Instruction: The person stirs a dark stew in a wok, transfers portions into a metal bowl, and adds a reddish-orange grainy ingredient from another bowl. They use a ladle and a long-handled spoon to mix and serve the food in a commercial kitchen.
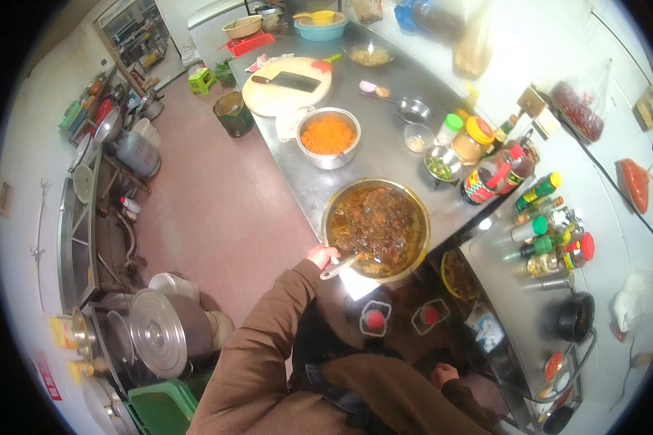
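Observation:
A wide metal basin [423, 239] full of a dark brown, oily stew stands at the near end of the steel counter. My left hand [321, 256] is closed on its left rim, the thumb showing on top. Just beside that hand, a spoon with a pale handle [339, 267] leans out over the basin's near edge. My right hand [445, 375] hangs low by my body, its fingers curled in and no object visible in it. Beyond the basin, a metal pot [328, 158] holds finely cut orange food.
A cleaver [297, 81] lies on a round cutting board [262, 101] farther back. Condiment jars and a sauce bottle [478, 187] line the counter's right side. More bottles [533, 230] stand beside the stove. At left are a lidded stockpot [155, 330] and a green bin [156, 407].

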Demonstrator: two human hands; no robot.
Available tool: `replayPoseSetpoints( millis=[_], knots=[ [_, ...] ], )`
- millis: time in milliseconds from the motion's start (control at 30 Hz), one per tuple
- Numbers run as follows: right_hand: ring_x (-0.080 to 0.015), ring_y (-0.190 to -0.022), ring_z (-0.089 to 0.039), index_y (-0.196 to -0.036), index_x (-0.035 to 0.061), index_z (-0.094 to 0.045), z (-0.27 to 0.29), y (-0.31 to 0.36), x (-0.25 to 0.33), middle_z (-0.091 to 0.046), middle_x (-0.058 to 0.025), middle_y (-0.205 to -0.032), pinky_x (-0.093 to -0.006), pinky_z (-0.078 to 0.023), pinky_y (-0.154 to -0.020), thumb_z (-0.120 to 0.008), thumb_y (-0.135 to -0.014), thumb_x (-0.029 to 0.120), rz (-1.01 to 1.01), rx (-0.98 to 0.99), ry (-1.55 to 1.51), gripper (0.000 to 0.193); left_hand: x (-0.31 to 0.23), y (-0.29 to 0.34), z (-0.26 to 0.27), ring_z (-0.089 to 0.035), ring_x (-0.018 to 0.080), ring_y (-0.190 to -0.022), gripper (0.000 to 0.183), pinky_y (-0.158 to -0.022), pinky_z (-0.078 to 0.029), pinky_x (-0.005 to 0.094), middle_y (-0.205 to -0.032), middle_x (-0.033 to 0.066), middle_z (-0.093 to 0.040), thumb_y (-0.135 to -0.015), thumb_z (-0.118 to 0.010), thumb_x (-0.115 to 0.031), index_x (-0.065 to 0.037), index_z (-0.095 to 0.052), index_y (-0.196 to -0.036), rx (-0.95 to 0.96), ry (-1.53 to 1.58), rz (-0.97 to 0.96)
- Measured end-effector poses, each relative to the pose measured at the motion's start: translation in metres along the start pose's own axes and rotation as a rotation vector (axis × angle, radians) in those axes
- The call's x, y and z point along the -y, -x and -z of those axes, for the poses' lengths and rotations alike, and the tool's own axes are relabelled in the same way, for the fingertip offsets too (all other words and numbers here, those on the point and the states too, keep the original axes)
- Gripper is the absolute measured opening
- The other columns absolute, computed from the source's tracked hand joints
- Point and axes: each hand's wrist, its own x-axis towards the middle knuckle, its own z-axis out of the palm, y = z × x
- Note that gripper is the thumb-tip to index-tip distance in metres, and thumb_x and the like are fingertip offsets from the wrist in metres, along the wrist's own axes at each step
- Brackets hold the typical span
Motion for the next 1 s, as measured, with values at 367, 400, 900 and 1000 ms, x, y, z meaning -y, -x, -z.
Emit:
replayPoseSetpoints(
  millis=[367,400,900,1000],
  knots=[
    [-0.0216,-0.069,-0.064,-0.130,0.0001,-0.056,-0.231,0.008,0.065,-0.068,-0.0148,-0.091,-0.0336,-0.051,-0.057,-0.059,-0.091,0.013,-0.146,0.013,-0.057,0.040,-0.126,-0.117,0.079,-0.067,0.0214,-0.086,0.046,-0.070,-0.055,0.0354,-0.103,0.0134,-0.067,-0.087,-0.069,-0.027,0.000,-0.059,-0.123,0.525,-0.105,0.213],
    [-0.0214,-0.070,-0.064,-0.130,0.0004,-0.056,-0.253,0.022,0.076,-0.068,-0.0149,-0.091,-0.0335,-0.052,-0.058,-0.059,-0.092,0.013,-0.136,0.054,-0.041,0.040,-0.138,-0.131,0.094,-0.067,0.0204,-0.086,0.047,-0.068,-0.056,0.0350,-0.102,0.0131,-0.067,-0.088,-0.068,-0.029,0.000,-0.059,-0.125,0.553,-0.122,0.194],
    [-0.0176,-0.064,-0.063,-0.129,0.0006,-0.059,-0.337,0.082,0.091,-0.067,-0.0111,-0.081,-0.0321,-0.050,-0.054,-0.059,-0.092,0.011,-0.234,-0.224,-0.192,0.038,-0.335,-0.292,0.181,-0.055,0.0383,-0.114,0.041,-0.096,-0.048,0.0472,-0.117,0.0153,-0.061,-0.081,-0.071,-0.019,-0.014,-0.063,-0.120,-0.253,-1.569,-0.676],
    [-0.0173,-0.063,-0.063,-0.126,-0.0009,-0.060,-0.345,0.083,0.099,-0.068,-0.0104,-0.080,-0.0329,-0.051,-0.054,-0.059,-0.092,0.013,-0.172,-0.219,-0.173,0.037,-0.326,-0.288,0.182,-0.060,0.0401,-0.106,0.031,-0.091,-0.050,0.0488,-0.108,0.0204,-0.066,-0.084,-0.067,-0.013,-0.010,-0.065,-0.114,-0.242,-1.596,-0.570]
  ],
)
